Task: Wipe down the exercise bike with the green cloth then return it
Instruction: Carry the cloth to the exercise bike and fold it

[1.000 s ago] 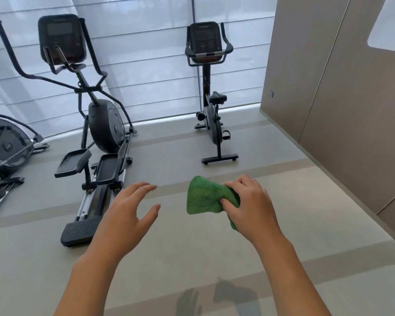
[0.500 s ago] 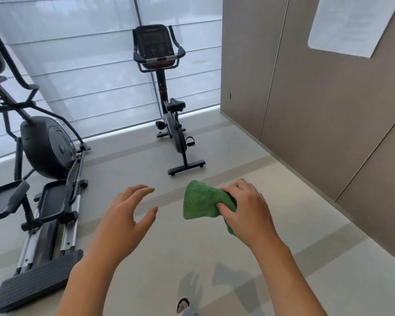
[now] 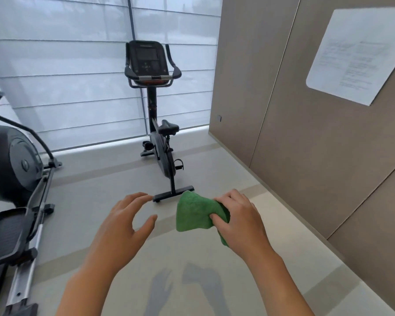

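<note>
My right hand [image 3: 237, 221] grips the cloth [image 3: 195, 213], fingers curled over its top edge and my thumb pinching it from below. The cloth is bunched; most of it sticks out to the left of my knuckles, and a small green fold shows under the heel of my hand. My left hand [image 3: 121, 226] is open and holds nothing, fingers spread and lightly bent, thumb pointing toward the cloth. It hangs just beside the cloth, with a gap of bare floor [image 3: 214, 258] showing between thumb and fabric; the two do not touch. Both hands are held out in front of me above the floor, and their shadows fall on it below my wrists.

The bike [image 3: 161, 142] stands ahead of me by the window blinds [image 3: 78, 76], its rear facing me. In the picture the top of the cloth overlaps the right end of the bike's rear foot bar, and my left fingertips lie just beside the bar's left end, but the bike is farther off than my hands and neither touches it. Its console and handlebars rise well above my hands.

An elliptical [image 3: 14, 169] stands at the left edge of the floor. A wood-panel wall [image 3: 294, 144] runs along the right, with a printed sheet [image 3: 356, 55] fixed to it; its text is too blurred to read.
</note>
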